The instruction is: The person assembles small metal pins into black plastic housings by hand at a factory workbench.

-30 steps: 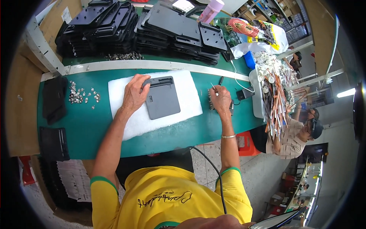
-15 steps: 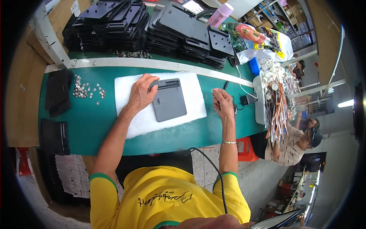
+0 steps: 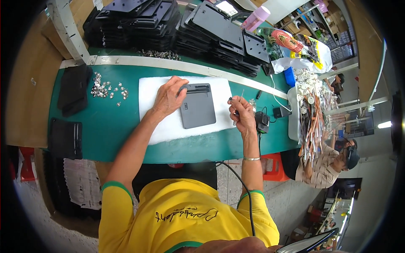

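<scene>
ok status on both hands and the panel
Left hand at upper-left corner of grey panel. Right hand holding thin tool, off panel. Panel flat on white foam. Loose metal pieces left of foam.

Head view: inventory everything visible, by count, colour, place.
Table: one, green, centre.
Foam: one, white, on the table.
Panel: one, grey, on the foam.
Rod: one, silvery, right of the foam.
Metal bits: many, silvery, left and far side.
Dark panels: several, black, left edge.
Panel stacks: two, black, far side.
Bottle: one, pink, far side.
Bin: one, white, right.
Strips: many, brown and white, in the bin.
Small box: one, blue, beside the bin.
Bag: one, multicoloured, far right.
Adapter: one, black, near the bin.
Stool: one, red, lower right.
People: at least two, right background.
Shirt: one, yellow, bottom.
Left hand: one, bare, at the panel's upper left corner.
Right hand: one, bare, holding the rod.
</scene>
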